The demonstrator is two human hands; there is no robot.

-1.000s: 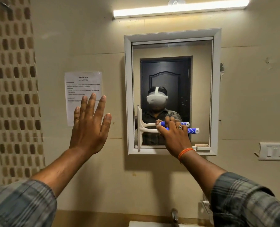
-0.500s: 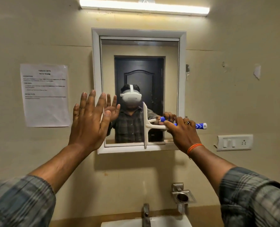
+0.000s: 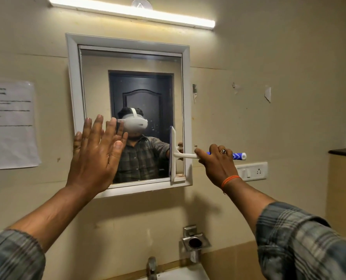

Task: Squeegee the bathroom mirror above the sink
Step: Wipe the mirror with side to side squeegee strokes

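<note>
I see the mirror (image 3: 131, 93) filling the centre of my view on the wall, with the sink (image 3: 184, 273) down at 6 o'clock beneath it. My left hand (image 3: 95, 158) is raised flat at the mirror's 7 o'clock corner, fingers spread wide and holding nothing, though I cannot tell whether it touches the glass. My right hand (image 3: 218, 164) is wrapped tight round the handle of the squeegee (image 3: 174, 156), whose upright blade lies against the glass at the mirror's 4 o'clock edge.
</note>
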